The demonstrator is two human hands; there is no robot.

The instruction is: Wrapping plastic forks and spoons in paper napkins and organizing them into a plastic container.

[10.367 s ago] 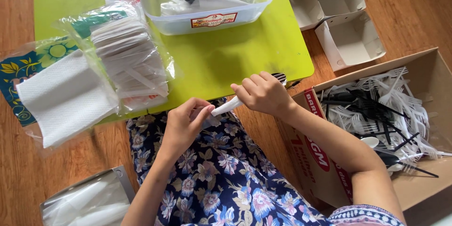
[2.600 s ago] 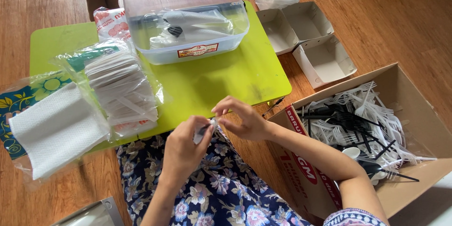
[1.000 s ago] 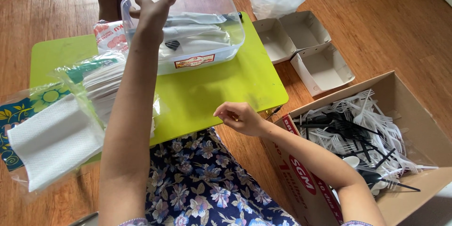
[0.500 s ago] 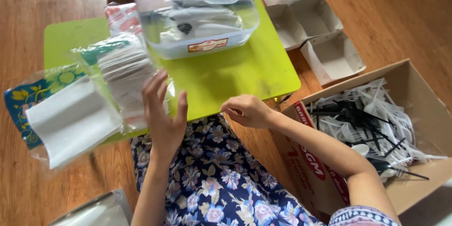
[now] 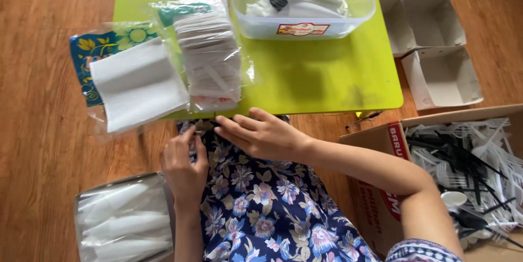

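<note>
reaching right hand [image 5: 267,136] fingers spread, left hand [image 5: 184,166] empty

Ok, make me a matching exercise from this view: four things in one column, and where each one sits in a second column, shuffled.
Things:
1. clear plastic tub
2. cardboard box of plastic cutlery
3. open white paper boxes
4. right hand

Places:
A. on the wooden floor, right of the green table
B. over the floral lap, at the table's near edge
C. on the far side of the green table
D. on the floor at the person's right

Pairs: 1-C, 2-D, 3-A, 4-B
</note>
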